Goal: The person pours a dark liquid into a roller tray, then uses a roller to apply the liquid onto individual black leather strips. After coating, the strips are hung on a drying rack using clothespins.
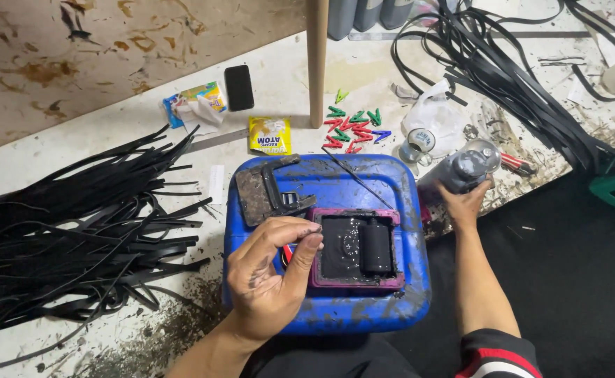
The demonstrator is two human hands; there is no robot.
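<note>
My left hand [269, 276] is raised over the front left of a blue plastic jerrycan [391, 294] lying flat, its ink-stained thumb and fingers pinched together on a small part I cannot make out. On the can sits a magenta tray [355, 281] of black ink with a black roller [376, 246] in it. Beside the tray lies a dirty metal clamp tool [269, 190]. My right hand [463, 203] reaches to the right of the can and grips a clear plastic bottle [467, 166] of dark liquid lying on the table edge.
A large pile of black strips [62, 224] lies at left, and more strips [510, 70] at the back right. Coloured clothes pegs [351, 127], a yellow sachet [270, 134], a black phone [239, 87], a wooden post [316, 63] and a white plastic bag [433, 112] lie behind the can.
</note>
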